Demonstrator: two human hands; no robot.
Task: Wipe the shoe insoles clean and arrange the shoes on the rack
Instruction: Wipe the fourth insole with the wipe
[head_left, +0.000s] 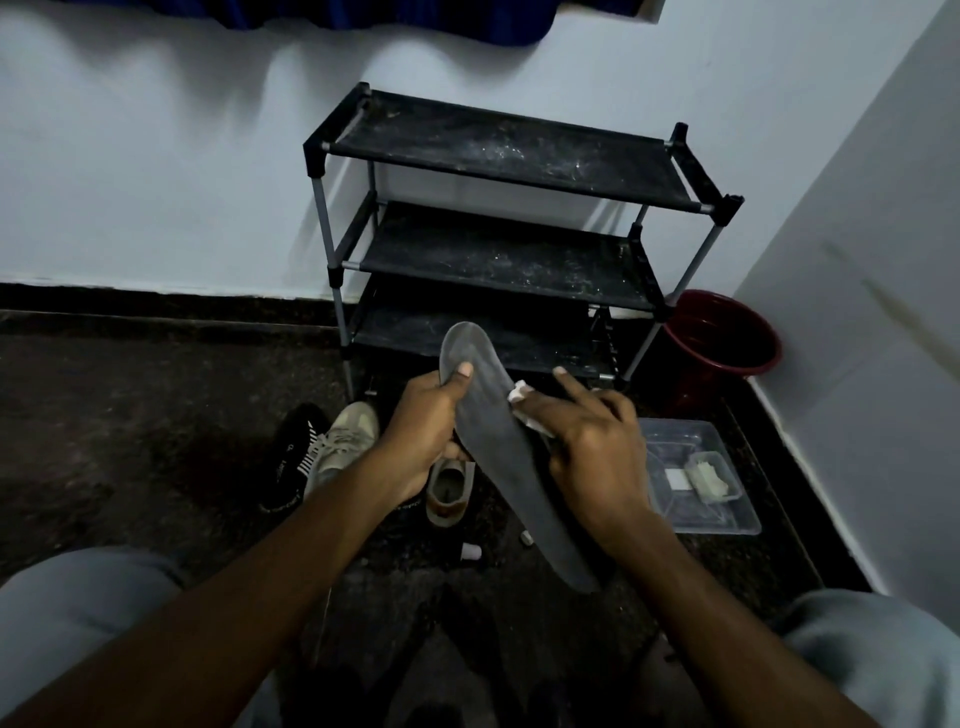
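Left hand grips insole; right hand presses wipe on it.

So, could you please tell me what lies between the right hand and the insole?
A small white wipe, which the right hand holds against the grey insole; the head view shows it.

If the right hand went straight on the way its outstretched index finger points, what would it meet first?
Probably the lowest shelf of the black shoe rack: the index finger of the right hand points away from the person toward it. Depth is unclear, so the gap cannot be judged.
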